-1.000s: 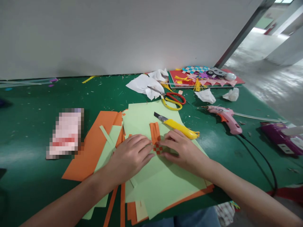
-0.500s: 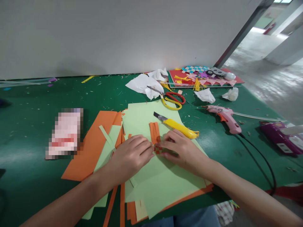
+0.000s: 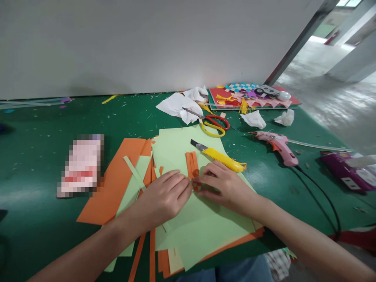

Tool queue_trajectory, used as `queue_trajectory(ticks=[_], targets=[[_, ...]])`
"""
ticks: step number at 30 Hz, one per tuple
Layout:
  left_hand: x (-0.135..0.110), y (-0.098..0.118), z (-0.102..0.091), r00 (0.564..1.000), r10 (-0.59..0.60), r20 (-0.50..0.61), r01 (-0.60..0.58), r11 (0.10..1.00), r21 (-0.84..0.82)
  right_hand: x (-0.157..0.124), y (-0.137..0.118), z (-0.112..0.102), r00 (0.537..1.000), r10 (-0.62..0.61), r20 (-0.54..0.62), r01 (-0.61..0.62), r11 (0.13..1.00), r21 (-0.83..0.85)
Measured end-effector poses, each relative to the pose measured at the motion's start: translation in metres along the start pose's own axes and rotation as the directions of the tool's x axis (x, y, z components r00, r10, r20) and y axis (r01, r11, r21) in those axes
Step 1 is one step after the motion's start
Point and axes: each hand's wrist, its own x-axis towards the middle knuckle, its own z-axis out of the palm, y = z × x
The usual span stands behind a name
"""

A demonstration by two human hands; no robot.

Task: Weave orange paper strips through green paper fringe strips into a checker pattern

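Narrow orange paper strips, woven at their near end with light green ones into a small checkered patch, lie on a stack of pale green paper. My left hand is closed, its thumb and fingertips pinching the left edge of that weave. From the other side my right hand grips the weave's right edge between bent fingers and thumb. Both sets of fingertips hide part of the patch. Just beyond my right hand a yellow utility knife rests on the paper, blade out and pointing left.
Orange sheets and loose strips lie left, beside a blurred-out pink item. Scissors and crumpled tissue are behind the stack. A pink glue gun with a cord lies right, near a purple device.
My left hand has shifted very slightly, with its fingertips still at the woven edge. My right hand and the tools around have stayed nearly in place.
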Motion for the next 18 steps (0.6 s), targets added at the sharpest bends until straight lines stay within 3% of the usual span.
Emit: queue_trajectory(ticks=[10, 15, 18], targets=[[0.0039, 0.0003, 0.0012, 0.989, -0.141, -0.041, 0.134, 0.979, -0.154, 0.0043, -0.0025, 0.0039, 0.99, -0.138, -0.011, 0.134, 0.975, -0.18], [0.005, 0.0023, 0.0031, 0.981, -0.193, -0.031, 0.184, 0.966, -0.18, 0.0057, -0.0011, 0.007, 0.99, -0.132, -0.051, 0.124, 0.982, -0.142], [0.0046, 0.0033, 0.0061, 0.957, -0.288, -0.024, 0.27, 0.922, -0.276, 0.0065, 0.0009, 0.0081, 0.991, -0.076, -0.107, 0.074, 0.997, -0.02]])
